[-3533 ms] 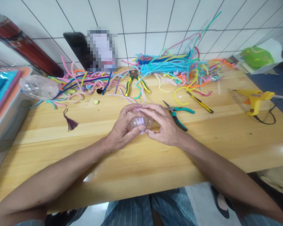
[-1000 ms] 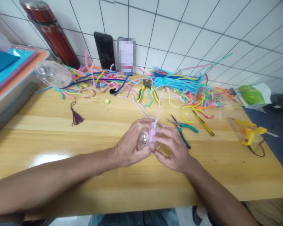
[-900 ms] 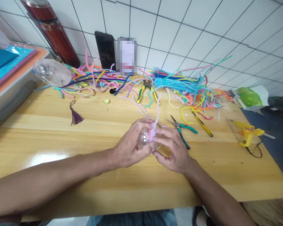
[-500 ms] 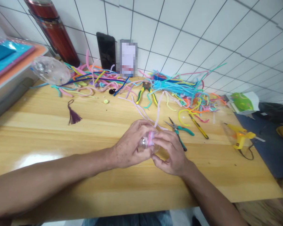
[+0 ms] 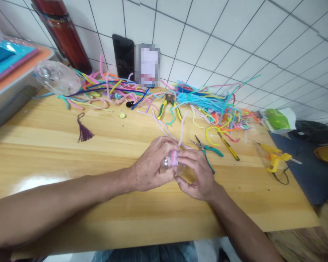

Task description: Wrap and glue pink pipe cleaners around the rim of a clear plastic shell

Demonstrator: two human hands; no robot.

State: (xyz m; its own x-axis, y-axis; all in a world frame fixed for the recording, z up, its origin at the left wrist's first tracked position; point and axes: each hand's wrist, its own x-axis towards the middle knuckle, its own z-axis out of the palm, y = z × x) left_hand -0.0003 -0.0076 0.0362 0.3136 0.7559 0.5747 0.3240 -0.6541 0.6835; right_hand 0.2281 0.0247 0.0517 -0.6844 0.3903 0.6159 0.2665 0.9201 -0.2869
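Observation:
Both my hands meet over the middle of the wooden table (image 5: 71,153). My left hand (image 5: 150,167) is closed round a small clear plastic ball (image 5: 167,165). My right hand (image 5: 196,173) pinches a pale pink pipe cleaner (image 5: 180,133) that is wound round the ball and rises up and away from my fingers. Most of the ball is hidden by my fingers.
A heap of coloured pipe cleaners (image 5: 202,100) lies along the tiled wall. Teal pliers (image 5: 207,149), a yellow knife (image 5: 229,143), yellow-handled pliers (image 5: 168,105), a yellow glue gun (image 5: 273,160), a purple tassel (image 5: 83,133), a clear ball (image 5: 57,76), a phone (image 5: 123,56) and a red flask (image 5: 64,34) are around.
My hands have stayed on the ball while the pink pipe cleaner has been wound further round it. The view has swung to the right and the hands sit slightly lower.

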